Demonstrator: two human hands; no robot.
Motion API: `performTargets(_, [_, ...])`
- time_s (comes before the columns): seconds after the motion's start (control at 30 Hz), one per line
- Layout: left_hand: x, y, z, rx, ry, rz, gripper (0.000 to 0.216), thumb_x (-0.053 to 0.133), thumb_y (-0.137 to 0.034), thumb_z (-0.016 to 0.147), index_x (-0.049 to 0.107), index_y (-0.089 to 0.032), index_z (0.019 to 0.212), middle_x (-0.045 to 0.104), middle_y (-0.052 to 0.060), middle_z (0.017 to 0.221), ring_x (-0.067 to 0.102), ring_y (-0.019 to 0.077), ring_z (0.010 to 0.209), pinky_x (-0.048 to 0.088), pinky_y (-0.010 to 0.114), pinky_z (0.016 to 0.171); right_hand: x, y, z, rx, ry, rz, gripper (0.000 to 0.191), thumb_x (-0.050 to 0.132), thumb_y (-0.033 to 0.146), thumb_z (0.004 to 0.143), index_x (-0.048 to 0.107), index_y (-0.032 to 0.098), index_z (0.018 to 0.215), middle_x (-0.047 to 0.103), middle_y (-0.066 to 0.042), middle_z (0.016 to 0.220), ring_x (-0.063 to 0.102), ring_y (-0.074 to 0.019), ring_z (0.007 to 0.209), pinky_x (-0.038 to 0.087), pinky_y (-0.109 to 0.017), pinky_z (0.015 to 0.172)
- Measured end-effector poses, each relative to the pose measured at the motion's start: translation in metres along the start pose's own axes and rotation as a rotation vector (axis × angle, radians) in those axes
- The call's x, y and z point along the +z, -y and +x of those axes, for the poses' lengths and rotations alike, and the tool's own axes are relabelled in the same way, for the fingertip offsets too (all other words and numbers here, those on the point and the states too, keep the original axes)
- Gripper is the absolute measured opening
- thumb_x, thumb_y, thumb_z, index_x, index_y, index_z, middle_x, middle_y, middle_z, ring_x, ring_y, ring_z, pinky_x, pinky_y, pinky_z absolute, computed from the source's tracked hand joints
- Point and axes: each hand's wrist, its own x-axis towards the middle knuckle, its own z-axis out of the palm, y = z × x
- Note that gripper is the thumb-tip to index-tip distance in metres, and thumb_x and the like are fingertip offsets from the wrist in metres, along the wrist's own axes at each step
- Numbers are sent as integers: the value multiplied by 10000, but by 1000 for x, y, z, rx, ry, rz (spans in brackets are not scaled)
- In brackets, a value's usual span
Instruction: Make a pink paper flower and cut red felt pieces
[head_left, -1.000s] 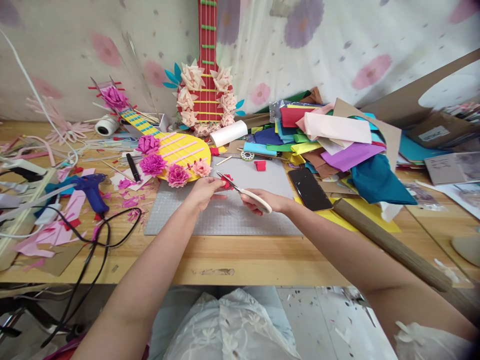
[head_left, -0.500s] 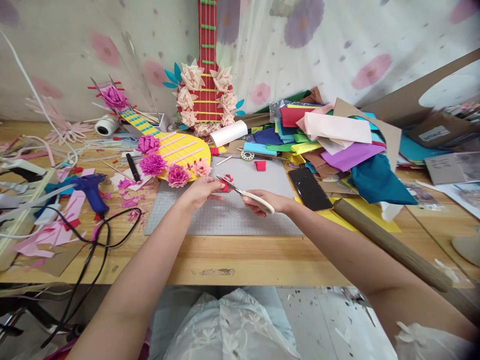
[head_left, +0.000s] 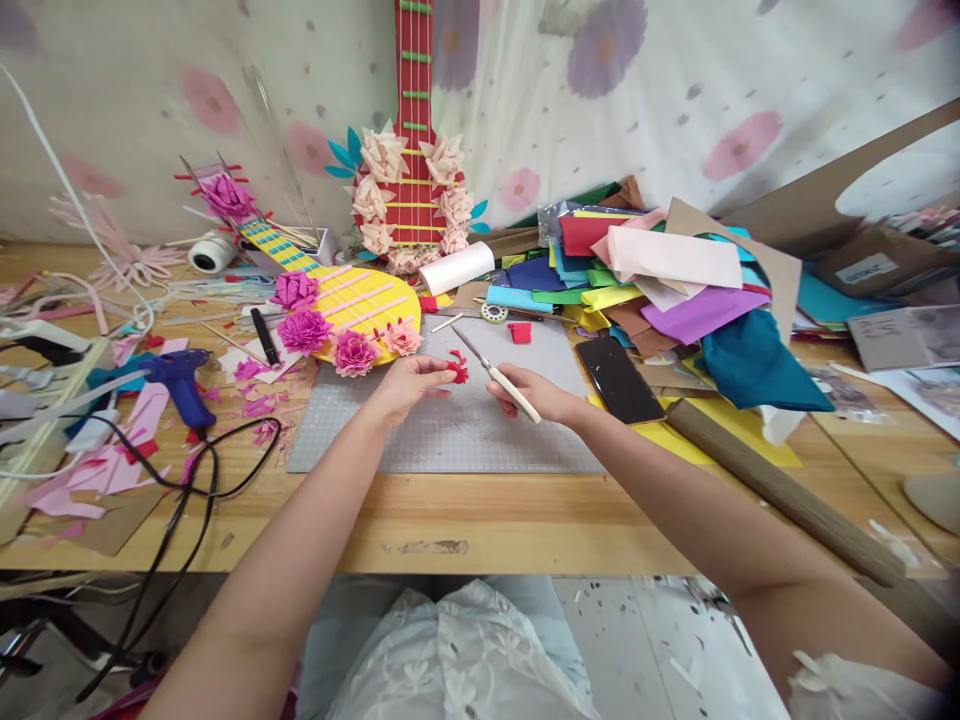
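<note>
My left hand (head_left: 409,382) pinches a small red paper flower piece (head_left: 457,369) above the grey cutting mat (head_left: 450,435). My right hand (head_left: 534,393) is closed round the cream handle of a pair of scissors (head_left: 499,377), whose blades point up and left, just right of the red piece and apart from it. A small red paper block (head_left: 520,331) lies on the mat behind the hands. A yellow paper guitar (head_left: 345,300) with magenta and pink flowers lies at the mat's back left.
A blue glue gun (head_left: 176,378) and black cables (head_left: 187,480) lie left. A red paper guitar (head_left: 411,150) leans on the wall. A pile of coloured sheets (head_left: 660,280), a black phone (head_left: 619,378) and a wooden stick (head_left: 787,495) are right.
The scissors have come off the red piece and swung so the blades point up and away. My left hand still holds the red piece, shifted slightly right.
</note>
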Motion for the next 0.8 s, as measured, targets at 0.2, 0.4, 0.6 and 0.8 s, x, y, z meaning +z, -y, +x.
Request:
performTargets(0.2, [1, 1, -2, 66, 4, 4, 269, 784, -296, 530, 673, -132, 711, 699, 63, 780, 635, 158, 749, 501, 319, 739, 0, 3, 1, -41, -169, -268, 391, 516, 566, 751, 355, 210, 758, 449, 45, 653, 448, -105, 595, 360, -251, 570])
performTargets(0.4, [4, 5, -2, 137, -19, -83, 266, 744, -326, 593, 616, -146, 742, 687, 29, 771, 653, 161, 759, 503, 334, 776, 1, 9, -9, -63, -126, -658, 349, 486, 537, 773, 347, 219, 814, 509, 16, 725, 446, -135, 611, 299, -245, 569])
performTargets(0.6, [12, 11, -1, 185, -134, -160, 241, 721, -287, 594, 569, -140, 709, 657, 5, 748, 635, 135, 720, 520, 337, 757, 8, 4, -7, -50, -106, -817, 381, 456, 580, 798, 377, 211, 846, 587, -56, 834, 503, -167, 656, 284, -247, 571])
performTargets(0.8, [15, 16, -4, 176, -147, -164, 220, 710, -265, 580, 554, -143, 674, 642, -4, 723, 620, 129, 708, 522, 319, 719, 11, 6, -4, -27, -89, -846, 425, 407, 629, 808, 401, 209, 874, 607, -62, 802, 533, -186, 658, 282, -247, 557])
